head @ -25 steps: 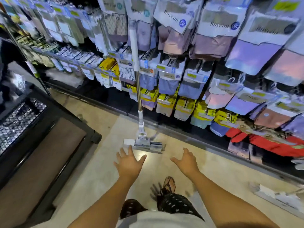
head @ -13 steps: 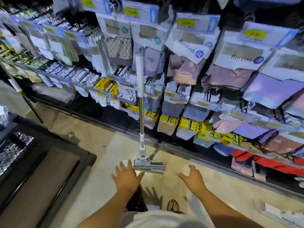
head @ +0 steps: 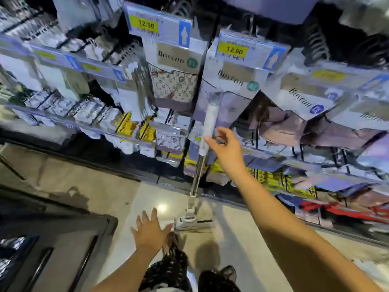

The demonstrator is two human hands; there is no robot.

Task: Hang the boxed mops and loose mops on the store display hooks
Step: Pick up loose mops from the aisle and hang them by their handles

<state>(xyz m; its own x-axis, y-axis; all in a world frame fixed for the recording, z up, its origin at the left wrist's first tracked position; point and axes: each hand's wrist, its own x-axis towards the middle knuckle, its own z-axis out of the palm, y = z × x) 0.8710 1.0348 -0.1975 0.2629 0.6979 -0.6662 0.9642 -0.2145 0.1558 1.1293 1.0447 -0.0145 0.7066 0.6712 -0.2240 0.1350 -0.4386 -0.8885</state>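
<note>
- Head view: the loose mop (head: 197, 171) stands nearly upright in front of me. Its mop head (head: 190, 223) sits flat on the floor (head: 117, 199), and its top leans against the hanging stock.
- Long axis runs bottom to top of the frame, tilting slightly right towards the top. The metal shaft is low and the white grip (head: 211, 116) is high.
- The right hand (head: 228, 152) is the nearer one and is up at grip height, on the mop's right side. The grip lies to the left of the palm.
- Its fingers (head: 210, 142) are released and loosely curved. One fingertip is at the lower end of the white grip, touching or just short of it; motion blur stops me telling which. Nothing is wrapped round the handle yet.
- The left hand (head: 149, 233) is low with fingers spread, holding nothing. Its thumb is just beside the left end of the mop head, apparently apart from it.
- My read: the closing move belongs to the right hand, sideways to the left onto the grip. The left could steady the lower shaft for a lift.
- Behind the handle are packets (head: 173, 85) under yellow price tags (head: 146, 25). I can't pick out a hook meant for mops here.
- A dark trolley (head: 63, 239) is at lower left, well apart from the mop.
</note>
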